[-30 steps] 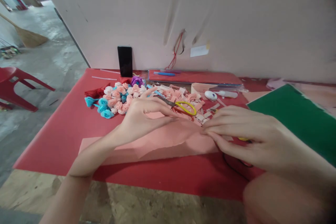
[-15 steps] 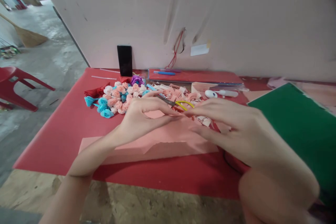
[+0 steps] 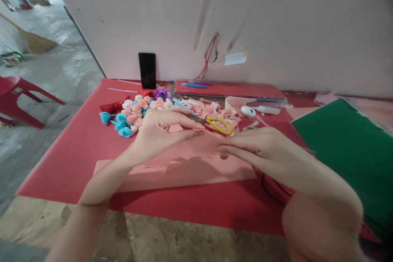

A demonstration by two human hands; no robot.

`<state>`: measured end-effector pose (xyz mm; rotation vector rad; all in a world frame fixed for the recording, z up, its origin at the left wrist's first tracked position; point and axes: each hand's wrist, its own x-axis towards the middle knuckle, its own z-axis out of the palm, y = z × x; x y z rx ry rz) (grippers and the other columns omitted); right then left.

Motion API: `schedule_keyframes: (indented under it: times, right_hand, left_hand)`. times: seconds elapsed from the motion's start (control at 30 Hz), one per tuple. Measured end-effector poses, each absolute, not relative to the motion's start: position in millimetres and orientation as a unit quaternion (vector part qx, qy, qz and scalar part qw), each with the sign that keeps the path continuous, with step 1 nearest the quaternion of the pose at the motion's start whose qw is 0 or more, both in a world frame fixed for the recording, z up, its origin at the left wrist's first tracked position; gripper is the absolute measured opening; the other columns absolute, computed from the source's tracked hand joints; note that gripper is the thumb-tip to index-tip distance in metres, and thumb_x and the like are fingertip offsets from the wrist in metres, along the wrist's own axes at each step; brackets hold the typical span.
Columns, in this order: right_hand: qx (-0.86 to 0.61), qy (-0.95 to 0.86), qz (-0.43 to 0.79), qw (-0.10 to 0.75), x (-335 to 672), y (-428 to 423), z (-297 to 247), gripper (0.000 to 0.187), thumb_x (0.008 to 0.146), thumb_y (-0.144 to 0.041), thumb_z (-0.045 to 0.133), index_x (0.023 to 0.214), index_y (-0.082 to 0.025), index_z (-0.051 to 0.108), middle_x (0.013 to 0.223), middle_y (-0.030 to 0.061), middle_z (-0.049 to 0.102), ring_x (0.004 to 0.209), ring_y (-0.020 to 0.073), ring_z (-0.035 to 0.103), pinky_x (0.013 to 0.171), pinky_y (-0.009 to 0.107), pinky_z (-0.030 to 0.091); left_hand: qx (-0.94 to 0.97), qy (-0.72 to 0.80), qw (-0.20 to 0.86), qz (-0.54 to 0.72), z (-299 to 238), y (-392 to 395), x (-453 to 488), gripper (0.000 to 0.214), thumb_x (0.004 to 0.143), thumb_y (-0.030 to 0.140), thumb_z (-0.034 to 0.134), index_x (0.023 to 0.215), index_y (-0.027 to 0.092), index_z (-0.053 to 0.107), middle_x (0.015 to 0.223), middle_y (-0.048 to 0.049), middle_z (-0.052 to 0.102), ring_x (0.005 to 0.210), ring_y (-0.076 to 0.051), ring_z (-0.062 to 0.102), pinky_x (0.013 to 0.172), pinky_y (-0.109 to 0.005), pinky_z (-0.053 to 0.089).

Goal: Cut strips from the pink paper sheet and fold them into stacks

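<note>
A sheet of pink crepe paper (image 3: 184, 168) lies on the red table (image 3: 70, 155) in front of me. My left hand (image 3: 159, 129) pinches the paper's upper edge, fingers closed on it. From the right, my right hand (image 3: 258, 149) meets it at the middle, its fingers pressed together on the same edge. Yellow-handled scissors (image 3: 215, 123) lie just behind both hands, on a heap of pink paper scraps (image 3: 211, 110).
A cluster of small pink, white and blue paper roses (image 3: 135, 116) sits behind my left hand. A black phone (image 3: 147, 70) leans on the wall. A green sheet (image 3: 346, 147) covers the right side. A red folder (image 3: 227, 89), a white tool (image 3: 260, 110) and a red chair (image 3: 15, 98) are around.
My right hand slid left along the paper's edge, from the sheet's right end to its middle, close to my left hand. My left hand stayed in place.
</note>
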<state>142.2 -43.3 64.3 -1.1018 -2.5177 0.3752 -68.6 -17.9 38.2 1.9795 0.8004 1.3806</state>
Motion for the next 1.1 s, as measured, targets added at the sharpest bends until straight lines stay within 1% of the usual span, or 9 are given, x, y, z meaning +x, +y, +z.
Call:
schedule_keyframes:
  times: [0.13,0.23,0.43,0.53,0.67,0.77,0.87,1.0,1.1]
  right_hand:
    - [-0.390,-0.890,0.142,0.188,160.4,-44.4,65.7,0.037,0.092,-0.030,0.037,0.076,-0.025,0.070,0.068,-0.0022,0.071,0.056,0.0139,0.065,0.049,0.024,0.049]
    - [-0.388,-0.890,0.106,0.215,170.8,-47.6,67.6,0.029,0.089,-0.027,0.043,0.080,-0.029,0.070,0.076,-0.0037,0.072,0.062,0.0157,0.067,0.051,0.025,0.053]
    - [-0.473,-0.808,0.065,0.345,153.8,-55.8,68.9,0.019,0.087,-0.034,0.051,0.100,-0.031,0.064,0.099,0.0012,0.071,0.088,0.0215,0.067,0.080,0.033,0.056]
    - [-0.451,-0.816,0.073,0.354,138.3,-55.3,64.5,0.015,0.086,-0.034,0.053,0.092,-0.029,0.066,0.090,0.0002,0.072,0.081,0.0211,0.068,0.071,0.033,0.057]
    - [-0.421,-0.824,0.065,0.374,129.7,-52.3,58.9,0.016,0.086,-0.022,0.052,0.083,-0.030,0.066,0.074,-0.0036,0.071,0.064,0.0156,0.066,0.057,0.028,0.055]
    - [-0.395,-0.832,0.044,0.388,128.6,-50.9,61.8,0.015,0.085,-0.020,0.055,0.081,-0.028,0.066,0.074,-0.0040,0.071,0.063,0.0145,0.066,0.057,0.027,0.053]
    - [-0.398,-0.835,0.022,0.380,127.8,-51.0,69.5,0.016,0.085,-0.019,0.054,0.080,-0.027,0.067,0.069,-0.0045,0.070,0.063,0.0144,0.065,0.057,0.027,0.052]
    - [-0.420,-0.819,-0.004,0.390,129.8,-48.5,76.5,0.017,0.082,-0.020,0.058,0.079,-0.032,0.069,0.068,-0.0070,0.070,0.059,0.0130,0.063,0.052,0.027,0.045]
    - [-0.446,-0.794,0.024,0.412,134.3,-40.9,76.4,0.013,0.081,-0.027,0.060,0.080,-0.034,0.071,0.067,-0.0069,0.069,0.050,0.0112,0.058,0.046,0.027,0.040]
  left_hand:
    - [0.732,0.314,0.289,0.531,37.0,-14.3,-73.6,0.005,0.073,0.022,0.070,0.069,0.023,0.074,0.069,0.0031,0.073,0.072,-0.016,0.069,0.084,-0.033,0.056]
    - [0.707,0.307,0.316,0.553,34.3,-12.2,-75.7,0.007,0.071,0.018,0.072,0.074,0.024,0.074,0.073,0.0026,0.073,0.076,-0.016,0.068,0.073,-0.029,0.057]
    - [0.696,0.266,0.353,0.566,32.3,-13.0,-69.8,0.018,0.069,0.009,0.072,0.074,0.026,0.074,0.073,0.0061,0.073,0.070,-0.011,0.068,0.063,-0.020,0.055]
    - [0.702,0.269,0.357,0.555,31.8,-14.6,-66.2,0.015,0.070,0.011,0.072,0.073,0.025,0.074,0.073,0.0049,0.073,0.069,-0.012,0.068,0.063,-0.020,0.055]
    - [0.698,0.302,0.362,0.539,33.3,-14.8,-66.3,0.002,0.071,0.023,0.073,0.070,0.022,0.073,0.072,0.0017,0.073,0.069,-0.015,0.069,0.062,-0.024,0.057]
    - [0.704,0.285,0.402,0.512,36.4,-13.7,-69.5,0.013,0.073,0.033,0.071,0.079,0.022,0.073,0.080,-0.0008,0.074,0.076,-0.017,0.069,0.068,-0.026,0.057]
    - [0.734,0.262,0.456,0.430,38.4,-12.4,-71.6,0.025,0.073,0.033,0.071,0.095,0.022,0.070,0.095,-0.0021,0.073,0.090,-0.019,0.067,0.076,-0.026,0.055]
    - [0.735,0.311,0.518,0.309,35.5,-11.1,-67.9,0.022,0.073,0.032,0.069,0.089,0.017,0.070,0.086,-0.0014,0.073,0.082,-0.019,0.067,0.065,-0.024,0.053]
    - [0.706,0.360,0.552,0.261,29.5,-9.6,-62.3,0.032,0.072,0.035,0.069,0.099,0.017,0.067,0.095,-0.0017,0.072,0.089,-0.021,0.066,0.069,-0.026,0.053]
